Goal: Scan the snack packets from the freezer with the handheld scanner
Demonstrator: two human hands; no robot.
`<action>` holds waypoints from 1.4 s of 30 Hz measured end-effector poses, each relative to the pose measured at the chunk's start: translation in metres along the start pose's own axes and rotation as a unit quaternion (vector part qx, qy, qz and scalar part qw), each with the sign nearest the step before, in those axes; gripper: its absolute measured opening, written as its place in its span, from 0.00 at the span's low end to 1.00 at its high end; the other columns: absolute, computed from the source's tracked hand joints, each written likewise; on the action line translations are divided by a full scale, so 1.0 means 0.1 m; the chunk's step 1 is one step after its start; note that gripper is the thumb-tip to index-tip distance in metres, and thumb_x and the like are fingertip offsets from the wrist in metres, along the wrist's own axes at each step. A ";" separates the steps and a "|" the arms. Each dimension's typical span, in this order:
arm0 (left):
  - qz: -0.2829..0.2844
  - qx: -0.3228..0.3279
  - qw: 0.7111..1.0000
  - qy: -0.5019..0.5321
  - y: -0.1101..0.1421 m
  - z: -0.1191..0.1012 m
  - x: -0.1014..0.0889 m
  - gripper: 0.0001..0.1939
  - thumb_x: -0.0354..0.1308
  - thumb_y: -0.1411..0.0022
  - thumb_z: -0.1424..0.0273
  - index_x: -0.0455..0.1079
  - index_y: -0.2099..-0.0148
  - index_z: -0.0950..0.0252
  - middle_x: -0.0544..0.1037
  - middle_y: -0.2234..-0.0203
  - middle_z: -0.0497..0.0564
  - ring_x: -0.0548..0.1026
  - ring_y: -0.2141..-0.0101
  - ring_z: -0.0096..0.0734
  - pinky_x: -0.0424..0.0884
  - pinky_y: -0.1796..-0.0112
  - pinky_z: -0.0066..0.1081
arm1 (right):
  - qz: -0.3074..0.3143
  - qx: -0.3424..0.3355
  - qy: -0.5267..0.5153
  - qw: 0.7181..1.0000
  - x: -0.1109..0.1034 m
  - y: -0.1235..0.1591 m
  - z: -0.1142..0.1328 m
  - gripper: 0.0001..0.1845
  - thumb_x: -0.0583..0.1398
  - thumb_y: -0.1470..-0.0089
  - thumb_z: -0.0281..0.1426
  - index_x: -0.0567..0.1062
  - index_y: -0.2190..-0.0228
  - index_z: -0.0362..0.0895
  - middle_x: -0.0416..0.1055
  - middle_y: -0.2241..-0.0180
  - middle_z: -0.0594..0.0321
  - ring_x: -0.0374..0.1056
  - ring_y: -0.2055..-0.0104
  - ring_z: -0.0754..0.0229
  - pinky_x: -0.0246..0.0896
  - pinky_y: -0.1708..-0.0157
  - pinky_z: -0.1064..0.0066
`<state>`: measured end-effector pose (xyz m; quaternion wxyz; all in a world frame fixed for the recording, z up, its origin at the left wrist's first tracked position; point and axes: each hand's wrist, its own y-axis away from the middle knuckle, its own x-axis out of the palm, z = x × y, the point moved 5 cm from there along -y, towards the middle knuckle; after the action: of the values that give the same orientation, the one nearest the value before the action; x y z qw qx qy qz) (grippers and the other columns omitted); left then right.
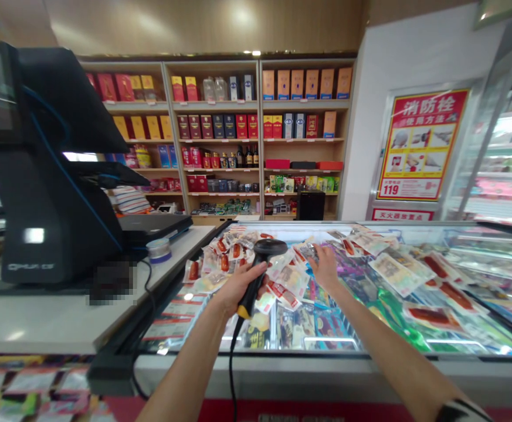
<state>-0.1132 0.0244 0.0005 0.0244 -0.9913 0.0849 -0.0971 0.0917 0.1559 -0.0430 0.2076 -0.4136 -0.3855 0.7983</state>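
Note:
My left hand [237, 287] is wrapped round the handle of a black and yellow barcode scanner [256, 275], its head tilted over the packets and its cable hanging down in front. To the right, my right hand [325, 266] reaches into the heap, fingers curled at a small clear plastic packet [309, 251]. Vacuum-packed sausages [224, 258] lie heaped on the glass top of the freezer [277, 360], left of the scanner. White and red food packets [293, 281] lie between my hands. More packets of red-brown meat [431, 316] are spread out at the right.
A black checkout terminal [40, 176] stands on the white counter [62, 322] at the left, with a roll of tape [159, 251] near the counter's edge. Shelves of boxed bottles [216, 126] line the back wall. A red fire-hydrant poster [423, 143] hangs at the right.

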 end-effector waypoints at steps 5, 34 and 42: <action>-0.020 -0.007 1.000 0.005 0.00 0.01 -0.05 0.13 0.55 0.52 0.63 0.61 0.69 0.68 0.67 0.82 0.47 0.64 0.84 0.19 0.58 0.84 0.21 | 0.104 -0.016 -0.075 0.992 0.37 -0.12 0.45 0.21 0.49 0.54 0.28 0.63 0.55 0.37 0.61 0.58 0.52 0.55 0.55 0.57 0.50 0.54 0.66; 0.033 -0.011 0.999 -0.003 0.03 0.00 0.16 0.13 0.54 0.52 0.63 0.60 0.68 0.68 0.67 0.82 0.46 0.64 0.85 0.18 0.57 0.84 0.21 | 0.011 0.180 0.006 0.984 -0.38 0.05 -1.07 0.14 0.47 0.55 0.36 0.68 0.71 0.41 0.67 0.77 0.60 0.62 0.74 0.59 0.52 0.73 0.70; 0.042 -0.013 0.999 0.003 0.06 -0.06 0.19 0.13 0.55 0.52 0.62 0.61 0.70 0.68 0.67 0.82 0.47 0.63 0.85 0.17 0.56 0.84 0.21 | -0.017 0.153 -0.168 0.974 -0.36 0.00 -0.51 0.15 0.48 0.56 0.40 0.65 0.74 0.42 0.67 0.75 0.60 0.62 0.72 0.58 0.54 0.71 0.69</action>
<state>-0.0971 0.0147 0.0095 0.0150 -0.9868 0.1281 -0.0976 0.1540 0.1549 -0.0430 0.2145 -0.2304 -0.2950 0.9021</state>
